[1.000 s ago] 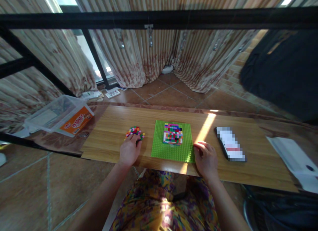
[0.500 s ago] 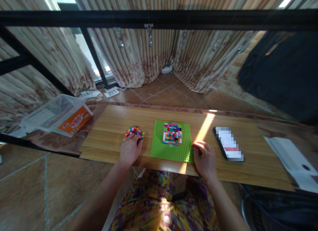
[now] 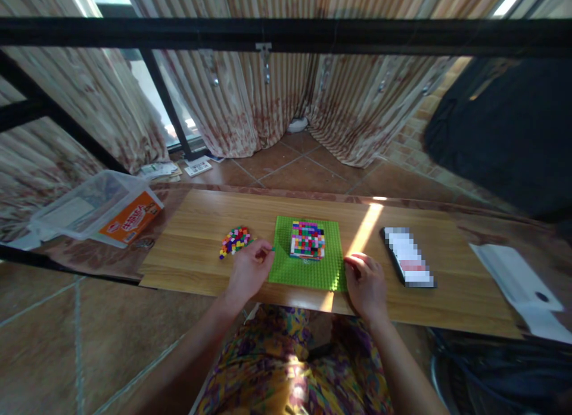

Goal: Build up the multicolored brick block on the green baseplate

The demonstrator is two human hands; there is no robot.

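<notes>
A green studded baseplate lies on the wooden board. On it stands a block of small multicoloured building bricks. My left hand is over the plate's left edge, thumb and finger pinched on a tiny building brick that looks green. Left of that hand is a loose pile of building bricks in many colours. My right hand rests at the plate's right edge, its fingers curled and closed against the rim. The fingers partly hide that contact.
A phone lies right of my right hand on the wooden board. A clear plastic box with an orange label stands to the left. At the far right is a white object. A dark bar crosses beyond the board.
My left hand has moved right, from the brick pile to the baseplate's left edge, with a tiny brick in its fingertips. My right hand stays at the plate's right edge.
</notes>
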